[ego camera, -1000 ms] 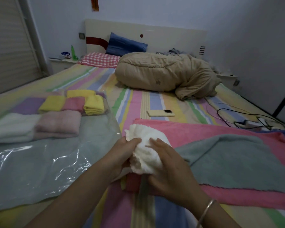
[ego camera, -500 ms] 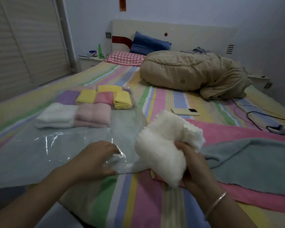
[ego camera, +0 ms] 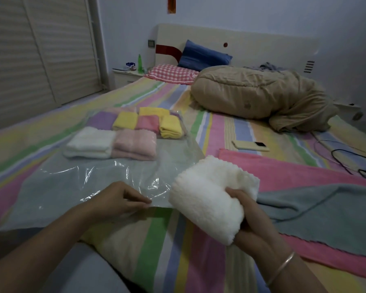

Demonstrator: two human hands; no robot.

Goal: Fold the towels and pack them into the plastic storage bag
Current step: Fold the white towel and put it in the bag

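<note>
As we knelt at the foot of the bed: our two hands worked at the mouth of the bag point(ego camera: 76, 187), which lay flat on the striped sheet point(ego camera: 163, 240).

Key relation: the mouth edge ran left to right just under our left hand point(ego camera: 116, 200); the bag's long axis stretched away from us toward the headboard, so the towel had to travel forward and left.

Left hand: nearer the bag, its fingertips point(ego camera: 145, 203) pinched the near plastic edge.

Right hand point(ego camera: 244, 210): it gripped the folded white towel point(ego camera: 209, 199) from beneath, fingers curled into the fold, just right of the mouth and clear of the sheet.

Already packed: we counted a white and a pink towel side by side, with smaller yellow, pink and purple ones point(ego camera: 135, 121) behind them, deep in the bag.

Waiting: a grey towel point(ego camera: 317, 216) lay spread over a pink towel point(ego camera: 283, 172), both unfolded, to our right.

Materials: the bag was thin, clear, glossy film, creased and limp; the white towel looked thick, nubbly and soft, a squashable rounded bundle.

Judgement: we thought the film would need lifting before the towel could slide in.
</note>
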